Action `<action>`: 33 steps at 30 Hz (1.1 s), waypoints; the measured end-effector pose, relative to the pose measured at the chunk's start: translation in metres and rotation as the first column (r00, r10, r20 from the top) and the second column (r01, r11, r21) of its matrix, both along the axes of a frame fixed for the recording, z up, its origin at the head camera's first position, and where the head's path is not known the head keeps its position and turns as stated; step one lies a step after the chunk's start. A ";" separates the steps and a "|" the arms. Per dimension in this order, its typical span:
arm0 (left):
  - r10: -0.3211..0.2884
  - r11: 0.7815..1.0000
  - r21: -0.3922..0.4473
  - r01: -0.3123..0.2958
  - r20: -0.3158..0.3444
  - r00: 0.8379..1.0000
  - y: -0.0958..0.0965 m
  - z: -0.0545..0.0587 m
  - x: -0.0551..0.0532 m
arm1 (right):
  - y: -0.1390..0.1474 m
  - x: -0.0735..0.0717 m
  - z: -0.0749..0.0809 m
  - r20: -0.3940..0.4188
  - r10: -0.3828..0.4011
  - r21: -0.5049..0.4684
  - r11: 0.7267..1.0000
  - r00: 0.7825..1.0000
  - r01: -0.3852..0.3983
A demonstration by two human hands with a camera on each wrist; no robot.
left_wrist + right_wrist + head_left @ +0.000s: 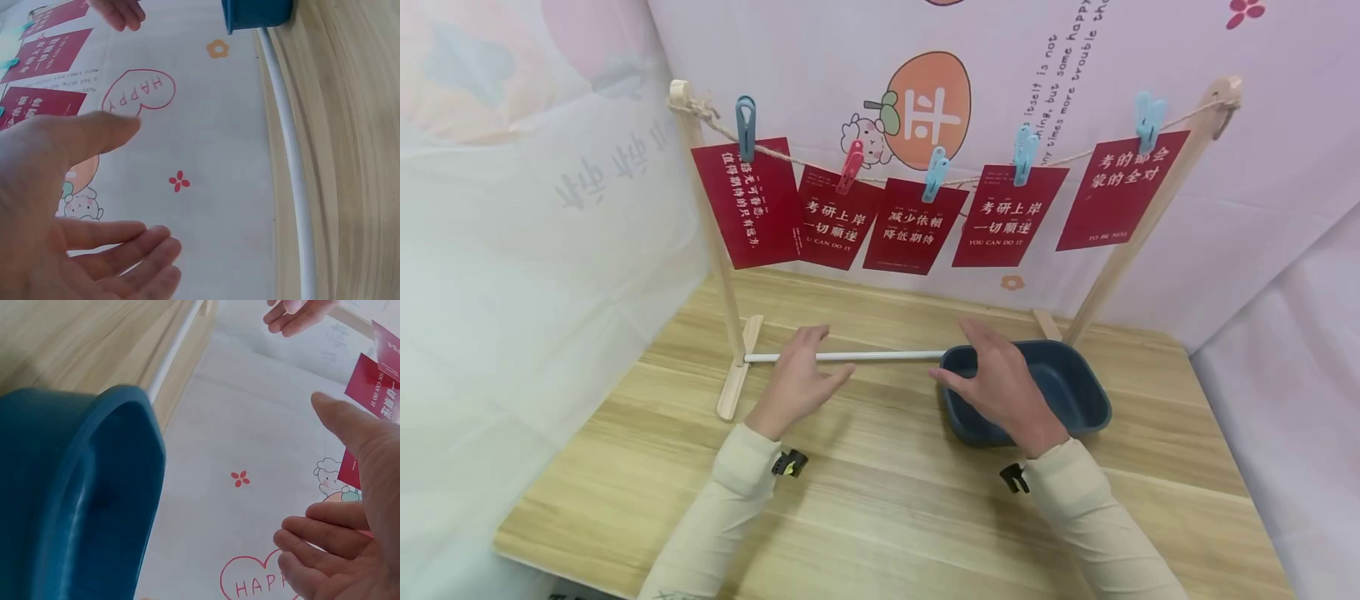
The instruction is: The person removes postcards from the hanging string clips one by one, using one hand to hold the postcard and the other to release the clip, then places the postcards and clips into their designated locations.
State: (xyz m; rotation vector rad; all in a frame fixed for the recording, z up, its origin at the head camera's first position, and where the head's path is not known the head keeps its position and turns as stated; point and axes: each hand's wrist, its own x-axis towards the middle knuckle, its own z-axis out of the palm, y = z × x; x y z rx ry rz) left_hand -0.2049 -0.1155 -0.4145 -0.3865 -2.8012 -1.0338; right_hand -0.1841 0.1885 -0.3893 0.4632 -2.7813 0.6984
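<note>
My left hand (pixel 800 382), fingers and thumb spread apart, is raised over the white rod (pixel 887 356) and holds nothing. The right hand (pixel 1003 387) also has its thumb away from the fingers; it overlaps the left part of a dark blue plastic bin (pixel 1086 408) in the head view. From the right wrist, the bin's inside wall (pixel 125 487) shows no contents. Above both hands, several red cards (pixel 914 229) with white lettering hang from a string (pixel 880 179). Blue clothespins (pixel 936 173) and one pink clothespin (pixel 850 167) pinch them there.
The string runs between two wooden posts (pixel 718 250) on flat feet (pixel 740 367), with the rod low between them. All stand on a wood-grain table (pixel 880 500). White printed cloth (pixel 820 50) rises behind and at both sides.
</note>
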 end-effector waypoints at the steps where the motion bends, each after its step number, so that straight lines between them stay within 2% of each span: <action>1: 0.014 1.000 0.026 -0.014 -0.016 1.000 -0.001 0.001 0.000 | 0.000 0.000 0.001 -0.025 -0.001 -0.011 1.000 1.000 0.001; 6: 0.066 0.986 0.157 -0.055 -0.067 0.996 -0.007 0.002 0.001 | -0.003 -0.002 0.005 -0.110 0.001 -0.061 0.998 0.994 -0.008; 11: 0.098 0.946 0.317 -0.074 -0.063 0.993 -0.015 0.004 0.001 | -0.006 -0.003 0.010 -0.147 0.020 -0.090 0.995 0.989 -0.033; 14: 0.122 0.899 0.430 -0.085 -0.059 0.991 -0.019 0.008 -0.001 | -0.007 -0.003 0.015 -0.170 0.026 -0.112 0.993 0.985 -0.046; 16: 0.126 0.859 0.506 -0.078 -0.062 0.990 -0.021 0.011 -0.004 | -0.008 -0.004 0.018 -0.181 0.029 -0.122 0.991 0.983 -0.052; 21: 0.127 0.738 0.672 -0.061 -0.050 0.991 -0.025 0.017 -0.010 | -0.010 -0.004 0.025 -0.171 0.024 -0.142 0.989 0.985 -0.049; 26: 0.162 0.632 0.772 -0.066 -0.049 0.986 -0.030 0.024 -0.010 | -0.013 -0.004 0.031 -0.160 0.037 -0.148 0.987 0.986 -0.061; 29: 0.191 0.585 0.809 -0.059 -0.067 0.979 -0.032 0.029 -0.011 | -0.016 -0.004 0.035 -0.179 0.048 -0.147 0.986 0.983 -0.075; 33: 0.260 0.556 0.830 -0.053 -0.113 0.959 -0.034 0.036 -0.013 | -0.019 -0.003 0.042 -0.200 0.058 -0.146 0.985 0.978 -0.088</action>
